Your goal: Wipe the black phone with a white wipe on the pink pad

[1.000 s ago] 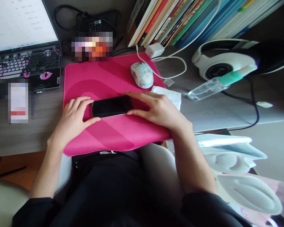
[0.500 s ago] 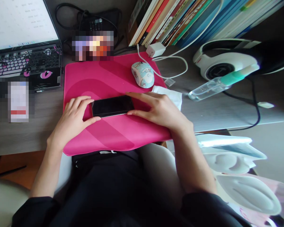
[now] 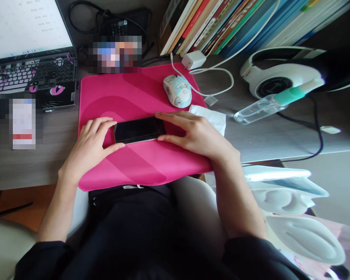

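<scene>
A black smartphone [image 3: 139, 130] lies sideways, dark screen up, on a pink mouse pad [image 3: 119, 97]. At its left end, my left hand [image 3: 95, 136] grips it between the thumb at the near corner and the fingers at the far corner. My right hand [image 3: 194, 132] holds the right end the same way, thumb on the near edge and fingers on the far edge. A light blue patterned mouse [image 3: 177, 91] rests on the pad beyond my right hand. Beside that hand lies a white tissue or wipe [image 3: 211, 118], partly covered by it.
A laptop [image 3: 32, 74] stands at the left, with a blurred-out item [image 3: 23, 122] before it. Books [image 3: 204, 31] line the back. A white charger [image 3: 194, 60] with cable, white headphones [image 3: 268, 79] and a clear bottle [image 3: 256, 110] with a green top are on the right.
Both hands keep the same hold on the phone, which stays in place on the pad. Only the camera view has shifted very slightly.
</scene>
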`<action>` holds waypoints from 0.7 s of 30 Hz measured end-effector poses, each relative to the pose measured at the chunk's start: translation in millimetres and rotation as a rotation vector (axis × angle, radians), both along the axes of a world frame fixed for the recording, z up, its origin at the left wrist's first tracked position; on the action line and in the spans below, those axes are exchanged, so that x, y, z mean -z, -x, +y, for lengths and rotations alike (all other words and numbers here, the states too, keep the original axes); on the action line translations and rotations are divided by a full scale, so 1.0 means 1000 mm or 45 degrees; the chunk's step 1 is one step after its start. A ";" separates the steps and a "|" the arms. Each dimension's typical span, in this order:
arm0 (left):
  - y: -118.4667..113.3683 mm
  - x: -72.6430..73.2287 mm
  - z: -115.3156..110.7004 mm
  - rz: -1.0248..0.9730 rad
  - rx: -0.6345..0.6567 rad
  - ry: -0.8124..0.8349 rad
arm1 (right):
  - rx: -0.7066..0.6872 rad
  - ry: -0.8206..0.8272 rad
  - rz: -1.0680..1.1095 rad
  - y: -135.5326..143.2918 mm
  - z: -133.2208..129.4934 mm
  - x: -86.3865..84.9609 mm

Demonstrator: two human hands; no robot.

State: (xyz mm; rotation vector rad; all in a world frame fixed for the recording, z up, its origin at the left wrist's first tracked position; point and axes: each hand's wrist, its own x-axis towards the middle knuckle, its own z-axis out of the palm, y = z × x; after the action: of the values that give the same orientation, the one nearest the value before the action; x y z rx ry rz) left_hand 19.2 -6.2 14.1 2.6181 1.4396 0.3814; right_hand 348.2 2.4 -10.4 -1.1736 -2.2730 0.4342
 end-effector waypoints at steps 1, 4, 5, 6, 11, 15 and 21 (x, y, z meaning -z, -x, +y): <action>0.000 0.000 0.000 0.000 -0.001 0.000 | 0.004 0.004 -0.005 0.000 0.000 0.000; -0.001 0.000 -0.001 -0.002 -0.004 0.000 | 0.004 0.009 -0.012 0.000 0.000 0.000; -0.001 -0.001 -0.001 -0.002 -0.004 0.000 | 0.001 0.008 -0.012 0.000 0.000 0.000; 0.000 -0.001 -0.001 -0.001 -0.005 0.001 | -0.003 0.007 -0.011 0.000 0.000 0.000; 0.000 0.000 -0.001 0.008 -0.007 0.007 | -0.003 0.022 -0.014 0.000 0.001 0.000; 0.000 0.001 -0.001 0.006 -0.008 0.006 | 0.001 0.035 -0.018 0.000 0.001 0.000; 0.000 0.000 -0.001 -0.001 -0.007 0.017 | -0.009 0.041 -0.017 0.001 0.001 -0.002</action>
State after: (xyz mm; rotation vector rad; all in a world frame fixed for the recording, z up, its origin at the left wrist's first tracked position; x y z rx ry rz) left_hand 19.6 -7.2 14.5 2.6041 1.4444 0.3718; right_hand 347.2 3.9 -8.4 -1.1883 -2.2903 0.4690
